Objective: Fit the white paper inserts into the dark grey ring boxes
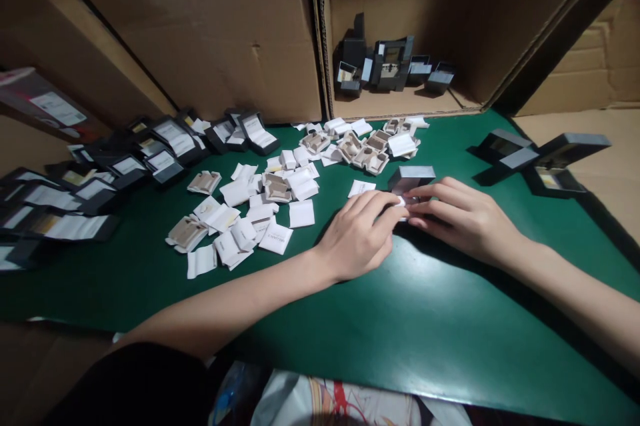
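Observation:
A small dark box [411, 177] stands on the green table with its lid raised. Both my hands are closed around its front, largely hiding the lower half. My left hand [361, 229] has its thumb and fingers pinched on a small white piece [401, 202] at the box. From the other side, the fingers of my right hand [457, 216] are bent round the box's right side. A white card [361, 187] lies just left of the box. Several folded white card inserts [273, 189] are scattered loosely to the left of my left hand.
Rows of open dark boxes [170, 136] line the left side of the green table [415, 319]. More dark boxes [393, 66] sit inside a cardboard carton [470, 33] at the back. Two open boxes [553, 169] stand at the right. Cardboard walls [200, 26] close off the back.

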Available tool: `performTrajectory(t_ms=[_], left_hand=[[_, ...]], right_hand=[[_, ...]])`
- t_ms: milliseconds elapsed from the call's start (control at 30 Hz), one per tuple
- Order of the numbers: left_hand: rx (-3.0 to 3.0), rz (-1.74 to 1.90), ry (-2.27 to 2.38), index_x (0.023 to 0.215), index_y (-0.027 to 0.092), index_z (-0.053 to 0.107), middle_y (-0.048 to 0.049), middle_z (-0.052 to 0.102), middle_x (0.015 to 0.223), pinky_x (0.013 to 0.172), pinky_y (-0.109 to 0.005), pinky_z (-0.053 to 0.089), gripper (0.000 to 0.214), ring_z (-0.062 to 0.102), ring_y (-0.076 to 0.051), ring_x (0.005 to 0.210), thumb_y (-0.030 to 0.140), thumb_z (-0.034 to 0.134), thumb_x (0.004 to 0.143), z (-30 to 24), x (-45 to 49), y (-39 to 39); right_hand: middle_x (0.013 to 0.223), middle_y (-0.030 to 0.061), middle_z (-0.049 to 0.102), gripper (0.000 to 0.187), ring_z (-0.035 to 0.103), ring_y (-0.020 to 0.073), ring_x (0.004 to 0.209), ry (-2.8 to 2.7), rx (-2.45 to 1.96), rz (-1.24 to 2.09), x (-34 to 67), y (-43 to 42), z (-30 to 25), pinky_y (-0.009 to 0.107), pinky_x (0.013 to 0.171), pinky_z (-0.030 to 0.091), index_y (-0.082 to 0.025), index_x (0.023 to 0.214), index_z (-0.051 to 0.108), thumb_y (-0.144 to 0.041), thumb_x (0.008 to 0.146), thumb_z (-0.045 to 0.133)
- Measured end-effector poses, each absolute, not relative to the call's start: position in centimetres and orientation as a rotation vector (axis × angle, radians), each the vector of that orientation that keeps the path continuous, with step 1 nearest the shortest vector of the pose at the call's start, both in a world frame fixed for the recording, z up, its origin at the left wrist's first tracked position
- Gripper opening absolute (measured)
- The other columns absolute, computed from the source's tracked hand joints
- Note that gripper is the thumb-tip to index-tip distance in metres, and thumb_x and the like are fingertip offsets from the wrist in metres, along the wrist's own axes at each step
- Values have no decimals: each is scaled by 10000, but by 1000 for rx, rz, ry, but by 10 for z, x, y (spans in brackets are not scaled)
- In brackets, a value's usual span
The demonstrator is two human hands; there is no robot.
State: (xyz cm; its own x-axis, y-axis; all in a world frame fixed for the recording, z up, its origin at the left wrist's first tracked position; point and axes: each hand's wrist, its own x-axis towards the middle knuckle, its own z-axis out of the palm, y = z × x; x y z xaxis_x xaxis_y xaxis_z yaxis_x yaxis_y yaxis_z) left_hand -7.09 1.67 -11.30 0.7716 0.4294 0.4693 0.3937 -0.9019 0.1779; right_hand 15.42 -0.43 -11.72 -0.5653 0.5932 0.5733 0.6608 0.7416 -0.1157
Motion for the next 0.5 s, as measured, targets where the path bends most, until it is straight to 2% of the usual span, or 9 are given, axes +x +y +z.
performTrajectory(t_ms=[133,300,400,500], left_hand=[[2866,803,864,1113,125,529,-124,552,1178,905,-387,451,279,494,-248,1119,95,455,845,-112,-74,25],[2719,689,1138,1296,112,397,-156,423,1380,1048,-453,369,434,361,-273,1300,96,427,864,-120,-77,35],[2639,623,1204,1355,132,331,-137,477,1319,1028,-451,388,462,413,-256,1249,79,367,898,-123,-76,36],[2617,627,1211,1358,146,321,-122,500,1253,985,-446,417,466,454,-257,1177,80,391,902,-121,-76,35]], right_hand=[[979,90,663,114,592,182,817,-2310,-989,-166,161,-1,-117,318,691,509,-195,921,614,-213,819,661],[921,79,655,56,607,182,808,-2256,-981,-123,165,3,-118,324,696,516,-195,856,605,-170,821,641],[918,77,647,70,621,185,837,-2236,-974,-80,163,2,-119,325,725,523,-195,846,597,-135,821,623],[934,78,635,79,630,177,841,-2249,-964,-24,163,1,-119,311,732,526,-190,869,598,-130,822,620]])
